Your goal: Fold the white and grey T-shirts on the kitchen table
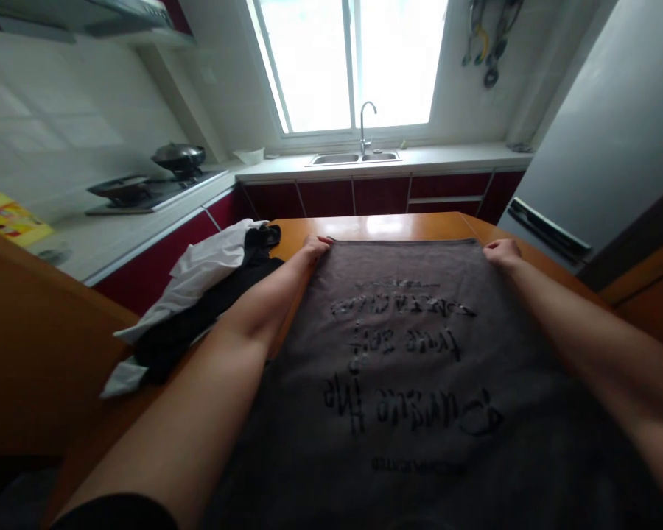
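Note:
A dark grey T-shirt with upside-down black lettering lies spread over the wooden table, its hem stretched straight along the far side. At the hem's far left corner, my left hand pinches the cloth. My right hand grips the opposite corner, with both arms reaching forward. The near part of the shirt runs down into shadow at the bottom of the view. Left of my left forearm lie a white garment and a black garment, heaped together at the table's edge.
Behind the table runs a white counter with a steel sink and faucet under a window. A gas stove with two pans stands at left. The fridge rises at right. A yellow package sits far left.

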{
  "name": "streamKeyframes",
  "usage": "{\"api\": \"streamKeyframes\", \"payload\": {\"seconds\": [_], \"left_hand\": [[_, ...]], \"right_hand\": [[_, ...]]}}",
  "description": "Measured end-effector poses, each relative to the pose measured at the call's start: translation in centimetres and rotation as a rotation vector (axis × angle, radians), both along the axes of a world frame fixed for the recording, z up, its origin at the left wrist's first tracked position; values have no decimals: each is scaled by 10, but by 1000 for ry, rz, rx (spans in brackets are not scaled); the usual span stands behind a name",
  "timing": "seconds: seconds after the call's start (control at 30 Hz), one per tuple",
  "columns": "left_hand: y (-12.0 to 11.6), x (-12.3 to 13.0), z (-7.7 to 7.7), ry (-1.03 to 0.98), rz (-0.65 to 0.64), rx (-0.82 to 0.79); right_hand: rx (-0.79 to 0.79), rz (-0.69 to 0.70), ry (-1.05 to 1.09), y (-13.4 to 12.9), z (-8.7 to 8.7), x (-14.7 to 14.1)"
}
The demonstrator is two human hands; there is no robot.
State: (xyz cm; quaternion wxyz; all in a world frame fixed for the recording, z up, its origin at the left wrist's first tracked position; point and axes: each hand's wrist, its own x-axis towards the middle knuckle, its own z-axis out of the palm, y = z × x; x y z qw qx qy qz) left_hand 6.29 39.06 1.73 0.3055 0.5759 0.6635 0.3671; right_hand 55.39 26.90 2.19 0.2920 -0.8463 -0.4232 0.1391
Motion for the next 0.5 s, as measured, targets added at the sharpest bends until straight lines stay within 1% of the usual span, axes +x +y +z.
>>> {"api": "streamKeyframes", "payload": {"seconds": [0.1, 0.27, 0.4, 0.5], "left_hand": [[6, 0, -5, -6, 10, -39], [6, -6, -10, 13, 75, 17], [7, -19, -13, 63, 115, 96], [12, -32, -11, 119, 133, 139]], "right_hand": [[3, 35, 141, 13, -5, 4], [-36, 93, 300, 17, -8, 5], [37, 138, 353, 17, -4, -5], [86, 188, 379, 22, 3, -16]]}}
